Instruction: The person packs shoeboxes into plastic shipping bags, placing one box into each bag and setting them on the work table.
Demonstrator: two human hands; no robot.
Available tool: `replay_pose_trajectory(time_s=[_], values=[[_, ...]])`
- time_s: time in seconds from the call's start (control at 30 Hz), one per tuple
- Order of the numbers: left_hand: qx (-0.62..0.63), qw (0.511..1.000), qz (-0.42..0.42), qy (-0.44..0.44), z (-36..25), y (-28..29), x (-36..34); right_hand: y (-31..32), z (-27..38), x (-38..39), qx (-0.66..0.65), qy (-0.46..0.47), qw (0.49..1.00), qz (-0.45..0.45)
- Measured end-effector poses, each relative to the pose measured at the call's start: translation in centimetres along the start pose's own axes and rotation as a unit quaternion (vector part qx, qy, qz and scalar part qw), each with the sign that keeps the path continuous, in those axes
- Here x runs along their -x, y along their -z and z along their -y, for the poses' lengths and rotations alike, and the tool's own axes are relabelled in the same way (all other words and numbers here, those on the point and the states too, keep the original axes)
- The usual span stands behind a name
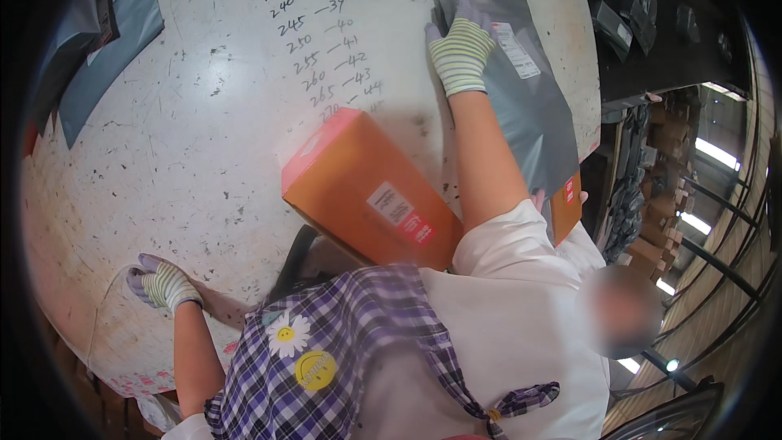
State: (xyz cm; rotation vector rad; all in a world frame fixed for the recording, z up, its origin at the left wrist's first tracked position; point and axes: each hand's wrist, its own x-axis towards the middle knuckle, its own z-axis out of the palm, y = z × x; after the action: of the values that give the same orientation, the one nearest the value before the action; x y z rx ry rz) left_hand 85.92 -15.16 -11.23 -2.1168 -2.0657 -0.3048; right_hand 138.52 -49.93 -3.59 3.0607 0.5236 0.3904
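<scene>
My right hand [462, 50], in a green-striped glove with lilac fingertips, lies with fingers stretched out and thumb apart on the grey plastic mailer bags [529, 106]. A white label [516, 50] is stuck on the top bag. Closer to my body an orange shoe box [371, 191] with a pink end sits tilted at the table's near edge, against my apron. My left hand [164, 283], gloved alike, rests on the table at the left, its fingers loosely bent and partly apart, with nothing seen in it.
More grey bags [130, 41] lie at the far left of the white table [204, 155], which bears handwriting. On the right, another person's fingers [583, 196] touch a second orange box [566, 210] beside the bags. Dark shelving [676, 0] with wrapped parcels stands beyond.
</scene>
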Motion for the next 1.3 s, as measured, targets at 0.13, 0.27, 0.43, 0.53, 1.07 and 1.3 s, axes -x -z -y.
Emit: replay_pose_trajectory(time_s=[0.13,0.27,0.43,0.53,1.07,1.3], values=[[-0.005,1.000,0.014,-0.002,0.4,-0.4,-0.2,-0.1,0.3,0.0,0.109,0.042,0.988,-0.099],[-0.009,1.000,0.019,0.008,0.2,-0.2,-0.2,-1.3,-0.4,0.6,-0.025,0.082,0.990,-0.112],[-0.003,1.000,0.009,-0.007,0.9,-0.9,-0.4,-4.7,-2.2,1.1,-0.362,-0.153,0.920,0.002],[0.004,1.000,0.012,-0.004,0.6,-0.7,-0.3,-4.3,-2.8,0.7,-0.355,-0.179,0.917,0.038],[0.009,1.000,0.024,0.012,-0.2,0.5,0.0,-2.5,-3.1,-1.5,-0.378,-0.285,0.863,0.176],[0.009,1.000,-0.001,0.002,1.1,-1.1,-0.1,-2.3,-4.2,-1.2,-0.385,-0.237,0.870,0.198]])
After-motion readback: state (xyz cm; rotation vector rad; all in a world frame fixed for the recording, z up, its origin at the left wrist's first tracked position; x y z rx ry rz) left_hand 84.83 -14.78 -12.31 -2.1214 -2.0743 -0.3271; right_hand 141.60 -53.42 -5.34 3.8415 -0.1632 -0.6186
